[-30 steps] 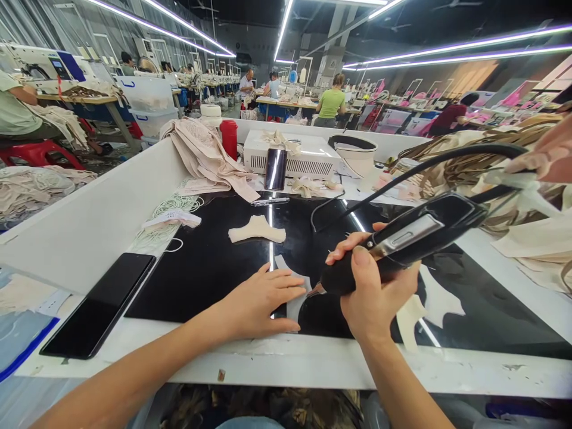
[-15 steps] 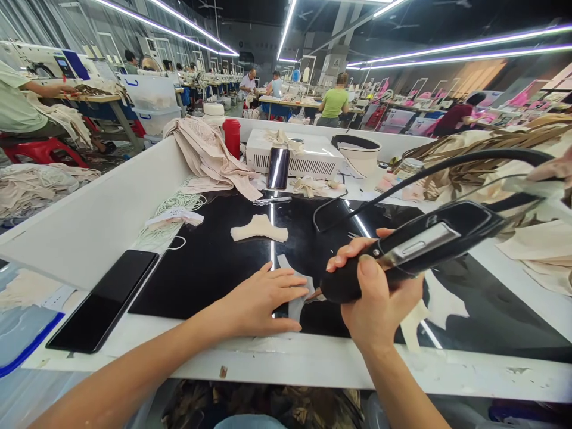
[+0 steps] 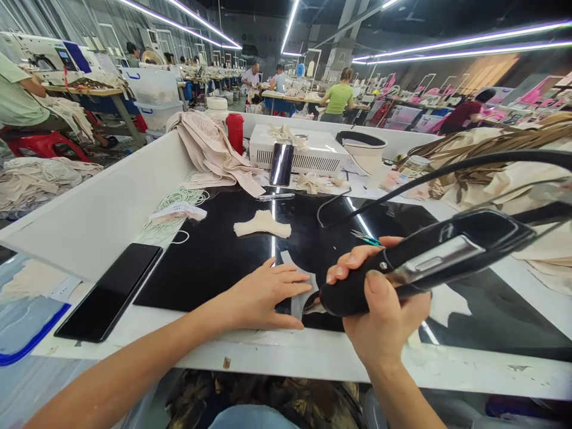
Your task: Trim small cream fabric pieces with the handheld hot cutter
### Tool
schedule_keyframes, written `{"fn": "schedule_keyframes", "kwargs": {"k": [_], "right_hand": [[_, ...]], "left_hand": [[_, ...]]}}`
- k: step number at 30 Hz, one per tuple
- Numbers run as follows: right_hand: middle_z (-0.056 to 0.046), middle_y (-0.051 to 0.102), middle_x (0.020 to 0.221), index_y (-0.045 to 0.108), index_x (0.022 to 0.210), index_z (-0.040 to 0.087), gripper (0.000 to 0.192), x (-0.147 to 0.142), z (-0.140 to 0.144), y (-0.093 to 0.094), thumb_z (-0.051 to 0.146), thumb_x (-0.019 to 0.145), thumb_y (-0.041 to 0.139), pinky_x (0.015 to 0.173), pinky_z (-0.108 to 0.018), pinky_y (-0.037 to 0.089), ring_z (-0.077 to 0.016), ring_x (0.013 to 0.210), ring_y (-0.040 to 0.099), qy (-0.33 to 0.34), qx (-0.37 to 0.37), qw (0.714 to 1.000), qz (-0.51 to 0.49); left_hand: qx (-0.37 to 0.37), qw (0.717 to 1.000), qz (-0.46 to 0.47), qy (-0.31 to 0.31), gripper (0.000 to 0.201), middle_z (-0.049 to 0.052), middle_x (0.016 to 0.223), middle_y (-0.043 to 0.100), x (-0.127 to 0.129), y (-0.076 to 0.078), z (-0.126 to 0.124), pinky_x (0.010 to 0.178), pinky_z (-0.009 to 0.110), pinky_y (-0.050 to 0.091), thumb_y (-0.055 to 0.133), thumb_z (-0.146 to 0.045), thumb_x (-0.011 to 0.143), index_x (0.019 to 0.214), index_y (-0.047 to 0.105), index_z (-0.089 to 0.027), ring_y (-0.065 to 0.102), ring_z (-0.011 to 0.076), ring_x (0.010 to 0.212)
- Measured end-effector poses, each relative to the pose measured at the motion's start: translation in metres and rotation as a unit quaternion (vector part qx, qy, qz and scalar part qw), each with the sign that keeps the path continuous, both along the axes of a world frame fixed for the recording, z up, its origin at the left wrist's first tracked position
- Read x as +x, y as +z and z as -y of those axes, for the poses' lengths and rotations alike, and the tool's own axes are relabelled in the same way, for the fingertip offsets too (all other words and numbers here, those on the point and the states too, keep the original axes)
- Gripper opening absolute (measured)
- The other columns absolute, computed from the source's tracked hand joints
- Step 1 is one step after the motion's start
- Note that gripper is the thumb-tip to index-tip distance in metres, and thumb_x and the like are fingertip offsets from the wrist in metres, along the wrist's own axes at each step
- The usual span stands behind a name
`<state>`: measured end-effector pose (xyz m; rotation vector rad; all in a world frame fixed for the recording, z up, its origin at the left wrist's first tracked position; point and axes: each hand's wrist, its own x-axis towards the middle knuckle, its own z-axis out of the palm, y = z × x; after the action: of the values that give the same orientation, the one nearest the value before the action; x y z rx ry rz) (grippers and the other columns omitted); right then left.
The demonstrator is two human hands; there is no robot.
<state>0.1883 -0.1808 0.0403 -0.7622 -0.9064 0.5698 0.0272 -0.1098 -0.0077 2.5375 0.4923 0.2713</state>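
My left hand (image 3: 272,295) lies flat on the black work mat with its fingers spread. Its fingertips press on a thin, pale grey curved piece (image 3: 298,307). Wrapped around a thick black corded hand tool (image 3: 429,262), my right hand (image 3: 388,310) is closed. The tool tilts down to the left, and its small metal tip (image 3: 314,306) meets the right edge of the grey piece. Beyond my left hand lies a cream, winged fabric piece (image 3: 263,224). Another pale cut piece (image 3: 449,305) lies right of my right hand, partly covered by it.
Teal-handled snips (image 3: 366,238) lie just behind my right hand. The tool's black cable (image 3: 429,176) arches to the right. A large phone (image 3: 111,292) lies at left. At the back are a white vented box (image 3: 299,152), a red bottle (image 3: 235,133) and folded beige fabric (image 3: 210,149).
The tool has turned slightly, its rear end shifting right, and its tip stays by the grey piece. My left hand keeps its place. The snips now show. A hand at the right edge has gone.
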Motion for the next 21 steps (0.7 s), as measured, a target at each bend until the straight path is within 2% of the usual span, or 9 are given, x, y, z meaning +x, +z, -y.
{"fn": "schedule_keyframes", "kwargs": {"k": [7,11,16,21], "right_hand": [[0.004,0.062,0.083,0.057,0.115,0.028,0.034,-0.001,0.004,-0.005,0.028,0.086,0.074,0.058,-0.032,0.054,-0.0142,0.065,0.06,0.002,-0.006,1.0,0.023],[0.003,0.063,0.082,0.058,0.114,0.027,0.036,0.004,0.002,-0.004,0.029,0.084,0.077,0.057,-0.031,0.054,-0.0137,0.065,0.061,0.0,-0.004,1.0,0.021],[0.004,0.065,0.078,0.059,0.11,0.025,0.036,0.021,-0.001,0.0,0.027,0.08,0.079,0.054,-0.03,0.055,-0.0133,0.06,0.061,-0.052,0.015,0.998,0.031],[0.005,0.066,0.077,0.058,0.11,0.024,0.036,0.047,-0.01,-0.003,0.025,0.08,0.078,0.055,-0.032,0.056,-0.0141,0.058,0.061,-0.127,0.022,0.989,0.078]], "left_hand": [[-0.003,1.0,0.005,-0.002,0.077,0.006,0.158,0.047,0.0,0.001,0.0,0.124,0.064,0.016,0.08,-0.045,0.085,0.152,0.044,-0.034,0.037,0.0329,0.15],[-0.003,1.0,0.013,-0.002,0.075,0.008,0.157,0.049,-0.001,-0.003,-0.003,0.125,0.061,0.017,0.078,-0.05,0.084,0.15,0.047,-0.031,0.037,0.0326,0.15],[0.03,0.998,0.029,0.037,0.043,0.007,0.148,0.058,-0.002,-0.009,-0.009,0.124,0.06,0.021,0.07,-0.04,0.094,0.134,0.062,-0.024,0.04,0.0315,0.147],[0.063,0.994,0.078,0.038,0.022,0.006,0.124,0.071,-0.002,-0.01,-0.01,0.123,0.056,0.026,0.062,-0.033,0.1,0.117,0.071,-0.023,0.059,0.0245,0.127]]}}
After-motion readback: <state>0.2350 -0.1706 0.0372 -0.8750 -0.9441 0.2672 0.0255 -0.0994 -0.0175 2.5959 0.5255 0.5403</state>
